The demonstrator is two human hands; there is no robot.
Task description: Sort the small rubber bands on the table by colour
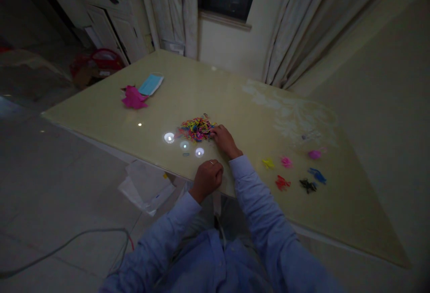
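A mixed pile of thin, small coloured pieces (196, 129), too small to name surely, lies on the table (231, 100). At the pile's right edge, my right hand (225, 140) has its fingertips pressed together among the pieces; whatever they pinch is hidden. My left hand (207, 178), wearing a ring, is curled closed over the front edge, and its contents cannot be seen. On the right, the pieces lie sorted by colour: a yellow group (268, 163), a pink group (285, 161), a red group (282, 183), a black group (308, 186) and a blue group (317, 175).
A purple bundle (315, 154) lies behind the blue group, near a small clear item (306, 137). At the back left are a crumpled magenta wrapper (134, 97) and a blue face mask (151, 84). One loose piece (186, 154) lies before the pile.
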